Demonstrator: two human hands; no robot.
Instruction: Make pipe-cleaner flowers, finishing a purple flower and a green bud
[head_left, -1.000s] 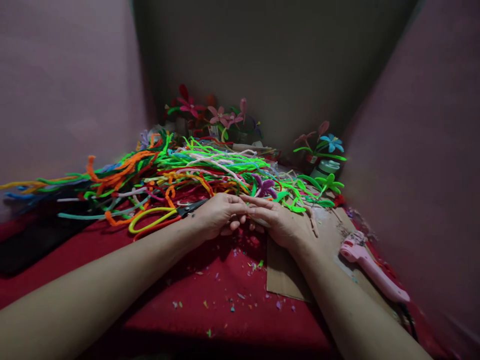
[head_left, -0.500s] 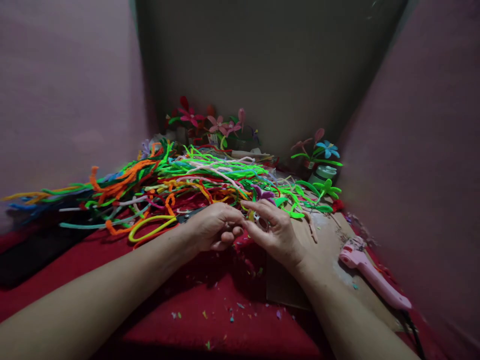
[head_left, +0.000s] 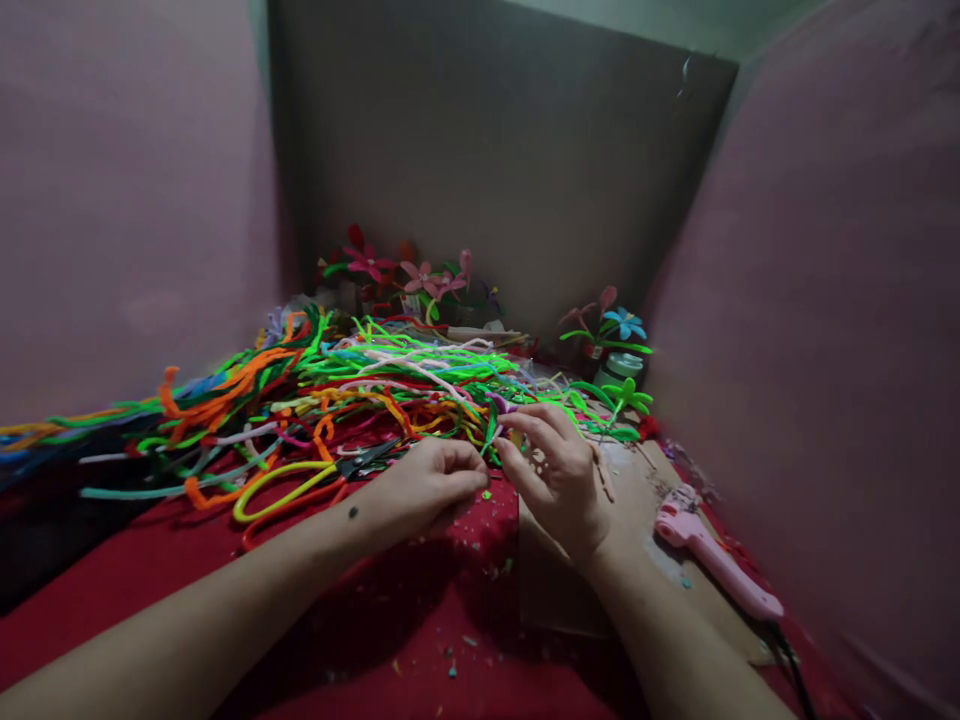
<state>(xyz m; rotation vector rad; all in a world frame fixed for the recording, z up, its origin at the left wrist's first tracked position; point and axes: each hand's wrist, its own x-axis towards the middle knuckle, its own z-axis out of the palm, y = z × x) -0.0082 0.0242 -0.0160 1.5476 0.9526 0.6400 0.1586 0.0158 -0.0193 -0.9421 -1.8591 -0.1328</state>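
My left hand (head_left: 435,485) is closed above the red cloth, its thumb and forefinger pressed together; anything between them is hidden or too small to make out. Just right of it, my right hand (head_left: 559,480) has its thumb and fingers brought together at a small purple pipe-cleaner flower (head_left: 501,403) with green parts. The fingers partly cover the flower. Left of my left hand lie scissors (head_left: 289,492) with yellow and orange handles and dark blades, beside loose pipe cleaners.
A large heap of coloured pipe cleaners (head_left: 405,370) spreads behind my hands. Finished flowers (head_left: 367,262) stand at the back, near a pale-lidded jar (head_left: 621,368). On the right, a pink glue gun (head_left: 720,555) with a cord rests on cardboard (head_left: 559,590). Scraps dot the red cloth (head_left: 360,620).
The camera view has tilted up, showing more wall. My hands have drawn slightly apart, and the purple flower now shows at my right fingertips rather than behind the fingers.
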